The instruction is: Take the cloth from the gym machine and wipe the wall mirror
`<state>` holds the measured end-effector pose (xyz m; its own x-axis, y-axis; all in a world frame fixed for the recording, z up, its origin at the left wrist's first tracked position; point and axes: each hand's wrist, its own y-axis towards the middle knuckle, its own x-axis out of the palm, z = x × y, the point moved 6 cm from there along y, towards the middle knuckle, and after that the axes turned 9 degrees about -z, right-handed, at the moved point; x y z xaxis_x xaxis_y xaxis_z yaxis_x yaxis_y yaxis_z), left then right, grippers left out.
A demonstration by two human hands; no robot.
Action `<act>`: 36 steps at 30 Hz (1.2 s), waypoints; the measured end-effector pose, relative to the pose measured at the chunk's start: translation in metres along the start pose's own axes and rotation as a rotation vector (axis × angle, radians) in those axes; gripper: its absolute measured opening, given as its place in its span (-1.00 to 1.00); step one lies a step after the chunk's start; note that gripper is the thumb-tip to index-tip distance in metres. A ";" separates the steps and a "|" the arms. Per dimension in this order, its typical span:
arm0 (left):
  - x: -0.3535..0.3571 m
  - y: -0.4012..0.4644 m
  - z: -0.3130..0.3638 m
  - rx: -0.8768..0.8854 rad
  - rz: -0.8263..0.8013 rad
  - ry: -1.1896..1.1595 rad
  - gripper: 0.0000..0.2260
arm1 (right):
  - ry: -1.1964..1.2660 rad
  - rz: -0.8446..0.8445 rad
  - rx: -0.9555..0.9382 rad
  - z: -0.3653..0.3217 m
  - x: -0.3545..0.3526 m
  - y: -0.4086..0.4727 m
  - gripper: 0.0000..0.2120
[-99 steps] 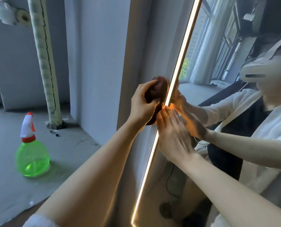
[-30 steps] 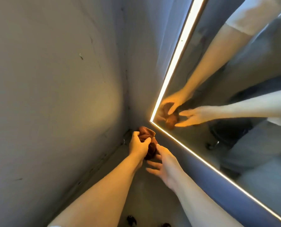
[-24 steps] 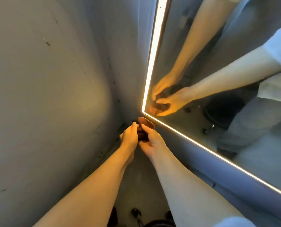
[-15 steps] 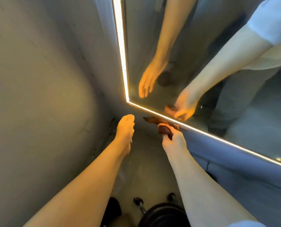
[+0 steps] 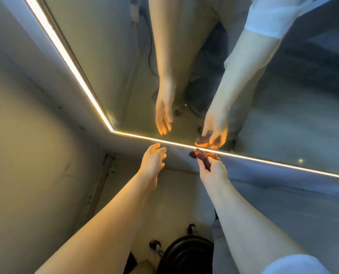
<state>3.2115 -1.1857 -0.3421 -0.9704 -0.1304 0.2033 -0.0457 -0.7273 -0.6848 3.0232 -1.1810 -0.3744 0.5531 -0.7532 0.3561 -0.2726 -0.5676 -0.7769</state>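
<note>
Two hands are reaching toward the bottom of the wall mirror [image 5: 263,95]. We are holding the cloth [image 5: 201,156] in our right hand [image 5: 212,170], the grip closed around it with fingers and thumb pinching the bunched brown fabric, so that a fold is sticking out past the fingertips toward the glass. That fold is lying right at the lit strip [image 5: 263,159] running along the mirror's lower edge; whether it is actually touching the strip we cannot tell. Our left hand [image 5: 152,161] is hanging relaxed and spread, holding nothing, just short of the same edge and to the left of the cloth, near the mirror's lower left corner.

We are judging that the coming stroke turns on this: the glass is lying directly ahead of and above the cloth, and the bottom edge is stretching away to our right, so the right hand is the nearer one for wiping along it.

No containers are showing. Below our arms a dark round wheeled object [image 5: 184,256] is sitting on the floor [image 5: 174,194].
</note>
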 end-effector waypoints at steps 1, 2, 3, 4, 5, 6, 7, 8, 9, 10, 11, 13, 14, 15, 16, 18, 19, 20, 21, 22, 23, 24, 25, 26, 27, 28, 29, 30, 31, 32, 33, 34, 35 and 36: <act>0.004 -0.001 0.003 0.005 -0.009 0.006 -0.66 | 0.011 0.010 -0.059 -0.011 -0.012 0.006 -0.78; 0.008 -0.003 0.006 0.008 -0.025 0.022 -0.75 | -0.020 0.013 -0.099 -0.018 -0.022 0.010 -0.76; 0.014 -0.005 0.007 0.005 -0.043 0.047 -0.86 | -0.073 0.004 -0.103 -0.022 -0.029 0.011 -0.76; 0.020 -0.009 0.009 0.008 -0.065 0.082 -0.90 | -0.138 -0.007 -0.085 -0.021 -0.035 0.012 -0.77; 0.026 -0.012 0.009 0.000 -0.087 0.122 -0.89 | -0.191 -0.030 -0.051 -0.018 -0.038 0.008 -0.74; 0.033 -0.015 0.008 -0.016 -0.109 0.166 -0.88 | -0.233 -0.048 -0.026 -0.015 -0.040 0.006 -0.69; 0.040 -0.018 0.009 -0.023 -0.131 0.211 -0.88 | -0.245 -0.089 -0.024 -0.015 -0.037 0.000 -0.67; 0.048 -0.021 0.011 -0.020 -0.154 0.252 -0.89 | -0.231 -0.106 -0.020 -0.014 -0.033 -0.003 -0.69; 0.057 -0.021 0.013 -0.003 -0.173 0.293 -0.92 | -0.184 -0.127 -0.021 -0.016 -0.028 -0.006 -0.74; 0.068 -0.022 0.014 0.019 -0.194 0.337 -0.94 | -0.136 -0.144 -0.025 -0.017 -0.022 -0.005 -0.77; 0.079 -0.021 0.012 0.039 -0.217 0.390 -0.86 | -0.071 -0.162 -0.024 -0.019 -0.020 -0.005 -0.78; 0.105 -0.017 0.009 0.073 -0.256 0.493 -0.74 | 0.008 -0.176 -0.028 -0.028 -0.021 0.005 -0.79; 0.119 -0.014 0.006 0.106 -0.271 0.558 -0.73 | 0.037 -0.160 -0.058 -0.040 -0.028 0.008 -0.85; 0.133 -0.011 0.003 0.135 -0.283 0.624 -0.74 | 0.071 -0.157 -0.078 -0.054 -0.036 0.013 -0.89; 0.147 -0.009 -0.001 0.160 -0.304 0.692 -0.74 | 0.099 -0.148 -0.091 -0.071 -0.046 0.020 -0.85; 0.173 -0.001 -0.015 0.158 -0.349 0.847 -0.69 | 0.182 -0.131 -0.188 -0.108 -0.074 0.032 -0.78; 0.183 -0.003 -0.024 0.136 -0.372 0.922 -0.67 | 0.230 -0.084 -0.252 -0.125 -0.094 0.035 -0.83; 0.194 -0.004 -0.032 0.130 -0.389 0.991 -0.66 | 0.243 -0.023 -0.284 -0.137 -0.115 0.038 -0.87; 0.204 -0.005 -0.036 0.142 -0.403 1.065 -0.66 | 0.254 0.008 -0.296 -0.145 -0.133 0.041 -0.86; 0.217 -0.005 -0.040 0.169 -0.416 1.140 -0.65 | 0.212 0.019 -0.291 -0.148 -0.145 0.043 -0.85; 0.231 -0.005 -0.041 0.206 -0.420 1.205 -0.65 | 0.150 -0.021 -0.271 -0.149 -0.149 0.043 -0.85; 0.246 -0.006 -0.040 0.241 -0.429 1.259 -0.65 | 0.064 -0.067 -0.234 -0.146 -0.149 0.041 -0.84; 0.260 -0.007 -0.039 0.276 -0.438 1.306 -0.66 | 0.007 -0.144 -0.193 -0.140 -0.143 0.040 -0.82; 0.274 -0.006 -0.039 0.317 -0.456 1.355 -0.67 | -0.010 -0.217 -0.146 -0.132 -0.138 0.039 -0.80; 0.286 -0.006 -0.039 0.352 -0.478 1.397 -0.69 | 0.022 -0.284 -0.103 -0.127 -0.132 0.037 -0.79; 0.296 -0.006 -0.040 0.375 -0.498 1.420 -0.70 | 0.048 -0.300 -0.066 -0.124 -0.129 0.036 -0.79; 0.304 -0.007 -0.041 0.387 -0.510 1.432 -0.70 | 0.087 -0.309 -0.047 -0.125 -0.127 0.035 -0.80; 0.309 -0.007 -0.042 0.393 -0.509 1.442 -0.68 | 0.106 -0.292 -0.036 -0.131 -0.129 0.037 -0.80; 0.314 -0.007 -0.044 0.393 -0.493 1.452 -0.66 | 0.134 -0.271 -0.051 -0.143 -0.134 0.041 -0.80; 0.320 -0.006 -0.045 0.382 -0.470 1.464 -0.64 | 0.156 -0.227 -0.091 -0.163 -0.145 0.045 -0.80; 0.326 -0.004 -0.048 0.371 -0.449 1.475 -0.61 | 0.204 -0.179 -0.151 -0.186 -0.159 0.052 -0.80; 0.333 -0.004 -0.052 0.360 -0.438 1.486 -0.58 | 0.261 -0.112 -0.220 -0.212 -0.178 0.057 -0.79; 0.343 -0.004 -0.056 0.354 -0.439 1.496 -0.57 | 0.347 -0.043 -0.288 -0.237 -0.200 0.065 -0.79; 0.354 -0.005 -0.061 0.350 -0.448 1.502 -0.56 | 0.440 0.027 -0.332 -0.259 -0.222 0.069 -0.80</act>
<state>2.8536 -1.1876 -0.3091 -0.2472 0.7196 -0.6490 -0.5276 -0.6617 -0.5327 2.6781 -1.1389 -0.3726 0.1807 -0.7966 0.5769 -0.5550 -0.5668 -0.6088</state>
